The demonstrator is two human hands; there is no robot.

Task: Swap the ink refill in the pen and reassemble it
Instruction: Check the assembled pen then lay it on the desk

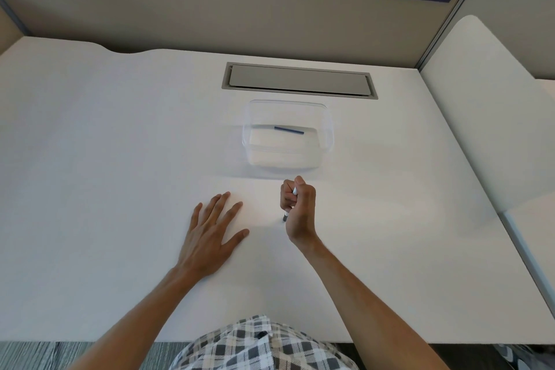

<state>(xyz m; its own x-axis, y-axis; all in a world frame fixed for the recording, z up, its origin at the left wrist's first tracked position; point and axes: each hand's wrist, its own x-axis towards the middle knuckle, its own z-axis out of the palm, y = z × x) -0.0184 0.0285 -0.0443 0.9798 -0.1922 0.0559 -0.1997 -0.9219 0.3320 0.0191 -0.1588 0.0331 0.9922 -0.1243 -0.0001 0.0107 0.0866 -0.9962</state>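
Left hand (pixel 214 231) is lying flat on the white desk (pixel 105 159), fingers straight, holding nothing. Right hand (pixel 297 209) is gripping the slim white pen (pixel 295 191), dark tip down. Likely starting disassembly; next, left hand needs to join. Thin blue refill (pixel 289 130) is sitting in the clear plastic tub (pixel 327 141) beyond.

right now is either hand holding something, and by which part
The right hand grips the pen around its middle, both ends poking out of the fist. The left hand lies flat on the desk, holding nothing.
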